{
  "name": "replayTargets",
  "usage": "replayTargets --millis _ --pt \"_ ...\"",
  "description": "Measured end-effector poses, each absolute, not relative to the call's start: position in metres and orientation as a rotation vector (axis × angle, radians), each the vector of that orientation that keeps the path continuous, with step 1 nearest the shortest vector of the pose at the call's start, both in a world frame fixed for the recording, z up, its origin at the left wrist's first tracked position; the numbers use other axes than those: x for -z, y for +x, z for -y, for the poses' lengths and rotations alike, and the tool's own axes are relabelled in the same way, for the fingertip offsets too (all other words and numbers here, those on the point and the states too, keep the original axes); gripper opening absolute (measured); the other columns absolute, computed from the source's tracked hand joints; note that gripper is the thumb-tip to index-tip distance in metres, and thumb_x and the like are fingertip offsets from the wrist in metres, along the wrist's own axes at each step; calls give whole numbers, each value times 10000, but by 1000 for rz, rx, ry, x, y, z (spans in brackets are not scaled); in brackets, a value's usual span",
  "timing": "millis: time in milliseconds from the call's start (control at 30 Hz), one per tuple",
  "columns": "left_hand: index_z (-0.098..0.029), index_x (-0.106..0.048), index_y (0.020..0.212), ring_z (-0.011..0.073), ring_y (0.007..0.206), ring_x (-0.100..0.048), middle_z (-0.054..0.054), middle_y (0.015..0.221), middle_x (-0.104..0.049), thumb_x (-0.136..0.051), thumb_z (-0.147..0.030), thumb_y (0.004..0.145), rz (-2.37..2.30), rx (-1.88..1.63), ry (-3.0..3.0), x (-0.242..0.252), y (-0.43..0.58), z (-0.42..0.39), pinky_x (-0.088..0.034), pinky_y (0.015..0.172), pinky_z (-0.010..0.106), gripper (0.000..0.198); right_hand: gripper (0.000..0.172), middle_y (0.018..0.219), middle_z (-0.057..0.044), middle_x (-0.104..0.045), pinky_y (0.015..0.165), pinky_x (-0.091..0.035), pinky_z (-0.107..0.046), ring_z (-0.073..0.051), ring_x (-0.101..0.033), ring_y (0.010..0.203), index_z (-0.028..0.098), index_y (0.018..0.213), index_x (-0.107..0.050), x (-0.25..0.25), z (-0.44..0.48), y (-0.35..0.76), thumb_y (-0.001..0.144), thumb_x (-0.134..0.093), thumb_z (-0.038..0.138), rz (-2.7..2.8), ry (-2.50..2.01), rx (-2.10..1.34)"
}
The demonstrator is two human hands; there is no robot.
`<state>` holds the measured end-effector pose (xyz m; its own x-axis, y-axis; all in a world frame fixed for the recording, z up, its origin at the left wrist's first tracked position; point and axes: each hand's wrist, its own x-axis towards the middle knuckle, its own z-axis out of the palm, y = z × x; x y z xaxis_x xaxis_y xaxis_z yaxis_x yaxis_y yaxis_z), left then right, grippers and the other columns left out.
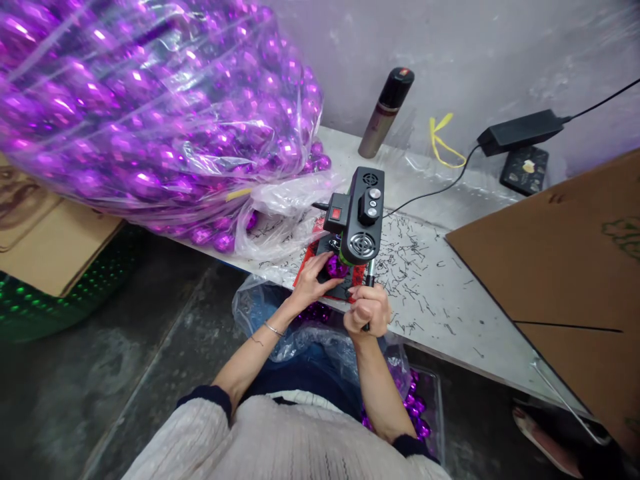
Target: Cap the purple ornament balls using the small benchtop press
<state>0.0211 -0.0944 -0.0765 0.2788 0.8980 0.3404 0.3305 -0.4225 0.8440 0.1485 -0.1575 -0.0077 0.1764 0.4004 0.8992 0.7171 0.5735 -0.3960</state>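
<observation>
The machine (361, 213) stood on the table (450, 293). From it, the bag of balls (150, 113) lay at ten o'clock, the can (386, 112) at twelve, the cardboard (550, 267) at three.

top: pale knit sweater (280, 440) | cuffs (207, 395): dark navy | left wrist: thin metal bangle (273, 329)

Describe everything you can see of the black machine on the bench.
The machine is a black device, plastic-looking, upright on a red base on the bench. Its top shows two round grilles, two knobs and a red switch on a side box; a green ring sits under the head. A cable runs off behind. The left hand holds a purple ball under the head; the right hand grips its metal lever.
</observation>
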Motion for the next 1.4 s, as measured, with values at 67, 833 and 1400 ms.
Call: replayTargets --millis 67,833,1400 --pt "-225 -597 1403 307 1262 -641 150 1348 -682 -788 -539 829 -1095 -1123 1899 76 21 94 -493 1107 504 682 299 712 9 -591 605 -477 -309 -126 -609 602 231 765 -487 9 157 148 1035 -363 266 1434 -1007 283" --pt "-219 -453 1519 327 1426 -530 197 1486 -571 -711 -514 901 -1049 -1090 2106 84 6 127 -399 1201 585 731 303 631 7 -556 552 -432 -294 -132 -563 576 230 690 -506 -49 152 150 991 -472 209 1346 -1155 255" --pt "19 -675 1072 500 1305 -500 353 1189 -641 -415 -43 870 -1979 -676 1990 6 -97 -26 -326 1086 691 335 239 674 20 -566 585 -428 -258 -119 -567 632 222 742 -499 -34 160 151 948 -493 100 1481 -1048 225"
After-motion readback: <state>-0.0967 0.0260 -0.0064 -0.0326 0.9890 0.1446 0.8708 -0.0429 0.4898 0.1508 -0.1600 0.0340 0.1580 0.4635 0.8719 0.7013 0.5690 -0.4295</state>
